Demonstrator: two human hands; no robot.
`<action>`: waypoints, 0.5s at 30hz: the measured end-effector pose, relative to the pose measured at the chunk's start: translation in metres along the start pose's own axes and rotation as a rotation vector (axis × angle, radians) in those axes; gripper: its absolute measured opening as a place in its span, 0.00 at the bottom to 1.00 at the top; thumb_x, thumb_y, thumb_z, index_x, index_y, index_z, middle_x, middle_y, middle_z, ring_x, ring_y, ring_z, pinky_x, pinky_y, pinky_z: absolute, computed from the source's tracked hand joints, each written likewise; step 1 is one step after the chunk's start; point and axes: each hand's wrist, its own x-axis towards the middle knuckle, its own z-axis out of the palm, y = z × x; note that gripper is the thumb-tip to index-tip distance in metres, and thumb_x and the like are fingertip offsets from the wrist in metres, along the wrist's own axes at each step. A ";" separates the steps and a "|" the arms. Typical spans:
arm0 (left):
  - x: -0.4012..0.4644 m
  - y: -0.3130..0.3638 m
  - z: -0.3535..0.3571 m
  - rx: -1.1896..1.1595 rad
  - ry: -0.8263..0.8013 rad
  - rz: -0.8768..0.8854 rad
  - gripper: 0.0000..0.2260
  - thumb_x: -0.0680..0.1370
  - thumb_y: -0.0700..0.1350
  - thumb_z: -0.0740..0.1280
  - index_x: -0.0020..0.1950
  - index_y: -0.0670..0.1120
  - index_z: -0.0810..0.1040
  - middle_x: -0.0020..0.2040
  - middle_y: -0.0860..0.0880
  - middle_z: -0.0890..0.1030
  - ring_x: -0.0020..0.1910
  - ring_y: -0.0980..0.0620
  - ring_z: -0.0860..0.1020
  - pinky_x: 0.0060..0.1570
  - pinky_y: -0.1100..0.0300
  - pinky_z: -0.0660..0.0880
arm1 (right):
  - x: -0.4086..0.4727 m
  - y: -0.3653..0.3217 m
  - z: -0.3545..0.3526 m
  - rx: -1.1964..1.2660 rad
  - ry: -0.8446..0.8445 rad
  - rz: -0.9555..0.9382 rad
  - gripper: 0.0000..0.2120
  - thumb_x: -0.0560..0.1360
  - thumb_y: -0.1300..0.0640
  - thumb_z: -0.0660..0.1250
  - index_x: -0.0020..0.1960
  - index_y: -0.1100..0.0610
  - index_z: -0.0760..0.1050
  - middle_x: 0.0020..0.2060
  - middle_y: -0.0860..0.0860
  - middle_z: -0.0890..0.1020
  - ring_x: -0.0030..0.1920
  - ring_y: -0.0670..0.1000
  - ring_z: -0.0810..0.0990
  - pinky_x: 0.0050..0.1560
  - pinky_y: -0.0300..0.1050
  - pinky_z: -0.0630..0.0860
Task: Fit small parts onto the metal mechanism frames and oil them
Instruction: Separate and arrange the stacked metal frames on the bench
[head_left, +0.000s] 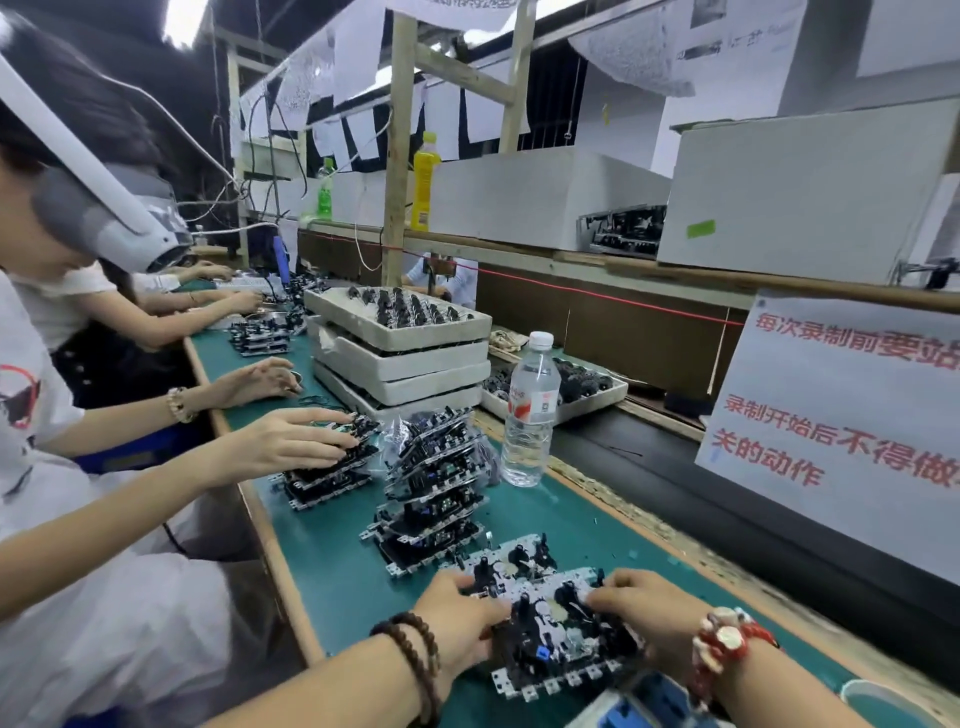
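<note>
Green matting covers the desk (332, 561) running from lower right toward upper left. Left of centre leans a stack of frames (434, 483); at bottom centre, a metal mechanism frame (550, 618) lies flat, left hand (462, 618) and right hand (644, 608) gripping its two ends with curled fingers.

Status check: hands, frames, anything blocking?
Left hand and right hand both gripping the stacked metal mechanism frames on the green bench mat. Clear plastic water bottle stands behind, not blocking.
</note>
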 end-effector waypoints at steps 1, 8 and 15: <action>0.000 0.003 0.000 0.012 -0.004 0.012 0.17 0.73 0.31 0.66 0.60 0.41 0.67 0.54 0.39 0.76 0.45 0.46 0.79 0.40 0.56 0.80 | -0.001 0.000 -0.002 0.024 0.004 -0.012 0.12 0.76 0.55 0.65 0.37 0.56 0.67 0.35 0.51 0.71 0.36 0.48 0.69 0.42 0.41 0.67; 0.002 0.045 0.003 0.151 -0.114 0.188 0.18 0.72 0.36 0.69 0.60 0.42 0.72 0.51 0.44 0.81 0.47 0.51 0.81 0.43 0.59 0.79 | -0.017 -0.013 -0.017 0.314 0.140 -0.175 0.06 0.77 0.62 0.64 0.42 0.63 0.72 0.37 0.58 0.74 0.40 0.55 0.73 0.48 0.56 0.75; -0.009 0.059 0.010 0.062 -0.343 0.195 0.37 0.64 0.42 0.73 0.70 0.40 0.63 0.56 0.44 0.79 0.50 0.52 0.80 0.46 0.62 0.77 | -0.034 -0.028 -0.038 0.478 0.279 -0.364 0.08 0.76 0.63 0.65 0.39 0.57 0.74 0.39 0.56 0.77 0.39 0.55 0.75 0.42 0.50 0.74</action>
